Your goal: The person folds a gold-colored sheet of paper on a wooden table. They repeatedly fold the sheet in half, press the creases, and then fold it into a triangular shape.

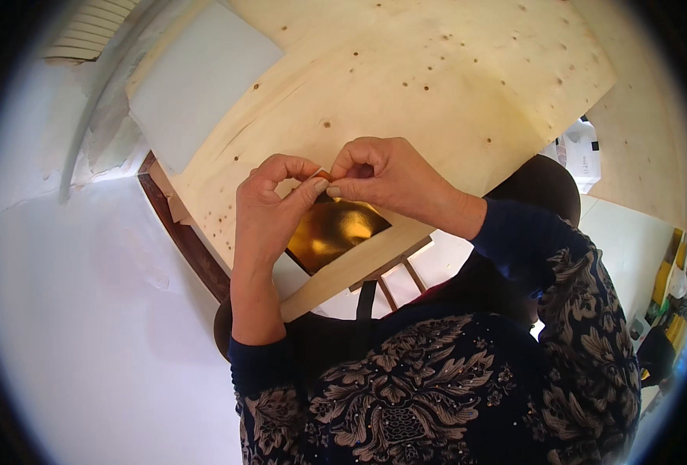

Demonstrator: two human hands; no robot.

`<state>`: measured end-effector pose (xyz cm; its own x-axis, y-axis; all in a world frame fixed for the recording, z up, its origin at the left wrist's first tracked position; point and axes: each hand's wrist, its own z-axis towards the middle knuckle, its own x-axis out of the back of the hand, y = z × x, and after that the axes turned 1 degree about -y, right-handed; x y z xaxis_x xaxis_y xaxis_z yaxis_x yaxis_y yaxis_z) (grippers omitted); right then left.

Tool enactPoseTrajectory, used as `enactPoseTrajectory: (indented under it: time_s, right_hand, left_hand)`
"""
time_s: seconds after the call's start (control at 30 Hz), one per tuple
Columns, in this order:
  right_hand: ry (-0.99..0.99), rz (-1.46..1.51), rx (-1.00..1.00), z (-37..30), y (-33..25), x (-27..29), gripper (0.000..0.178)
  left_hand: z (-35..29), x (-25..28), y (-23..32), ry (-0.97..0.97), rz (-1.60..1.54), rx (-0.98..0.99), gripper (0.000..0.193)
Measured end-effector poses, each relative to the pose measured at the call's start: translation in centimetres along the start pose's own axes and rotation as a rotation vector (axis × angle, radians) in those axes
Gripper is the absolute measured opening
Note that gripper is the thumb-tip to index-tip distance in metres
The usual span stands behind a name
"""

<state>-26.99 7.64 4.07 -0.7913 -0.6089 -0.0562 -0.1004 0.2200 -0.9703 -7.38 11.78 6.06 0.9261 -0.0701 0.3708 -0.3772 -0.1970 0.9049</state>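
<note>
Both hands meet above the near part of the wooden table, fingertips almost touching. Thumb and forefinger of my left hand [264, 198] pinch a small flat piece [322, 174], orange with a thin white edge; its kind I cannot make out. From the other side my right hand [396, 177] closes thumb and forefinger at the same piece, whose rest is hidden by the fingers. Just below the hands lies a shiny gold sheet [340, 236] with a dark edge, partly covered by my left hand and wrist.
The pale wooden tabletop [405, 101] is dotted with small dark knots or marks. A large white sheet [208, 85] lies at its far left. White wall [88, 294] stands close on the left. A clear plastic bag [580, 155] is beyond the right edge, with yellow items [669, 271] farther right.
</note>
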Motion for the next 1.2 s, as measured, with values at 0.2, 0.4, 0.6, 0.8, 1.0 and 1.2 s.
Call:
enactPoseTrajectory:
  time_s: [0.2,0.4,0.6,0.8,1.0,1.2]
  right_hand:
    - [0.018,-0.02,-0.068,0.1,0.2,-0.3,0.015]
    - [0.024,0.026,-0.016,0.0,0.6,-0.8,0.015]
    - [0.013,0.02,-0.021,0.2,0.9,-0.9,0.017]
    - [-0.035,-0.139,-0.005,0.1,0.9,-0.8,0.02]
    - [-0.029,-0.285,-0.011,0.2,1.5,-1.1,0.019]
    - [0.213,-0.945,0.159,1.1,2.0,0.1,0.019]
  left_hand:
    - [0.0,0.2,-0.6,-0.033,-0.084,0.009,0.009]
    - [-0.2,0.5,-1.0,-0.088,-0.06,-0.039,0.012]
    - [-0.3,0.4,-1.2,-0.119,-0.142,0.072,0.014]
    - [-0.3,0.7,-1.4,-0.188,-0.043,0.033,0.015]
    - [-0.5,0.5,-1.4,-0.122,-0.011,0.098,0.012]
    - [-3.2,-1.2,-0.9,0.286,0.657,-0.469,0.018]
